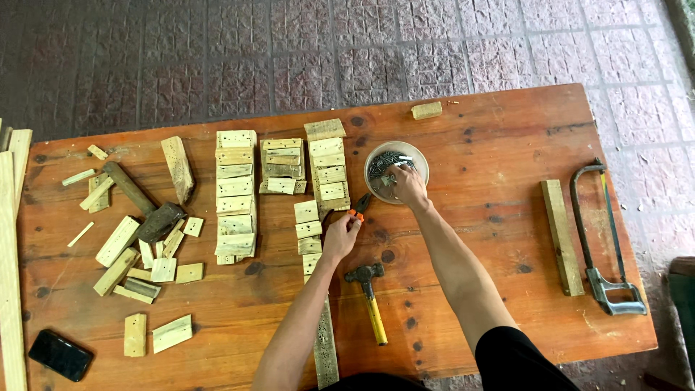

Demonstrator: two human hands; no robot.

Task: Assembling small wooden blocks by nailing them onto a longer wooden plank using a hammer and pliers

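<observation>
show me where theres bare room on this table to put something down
Bare tabletop lies between the nail bowl and the wood bar, and near the front edge around the yellow-handled hammer. The left side is crowded with wood blocks.

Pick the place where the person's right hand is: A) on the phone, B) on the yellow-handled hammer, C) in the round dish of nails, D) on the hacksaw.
C: the right hand reaches into the round dish of nails, while the left hand holds orange-handled pliers beside it.
</observation>
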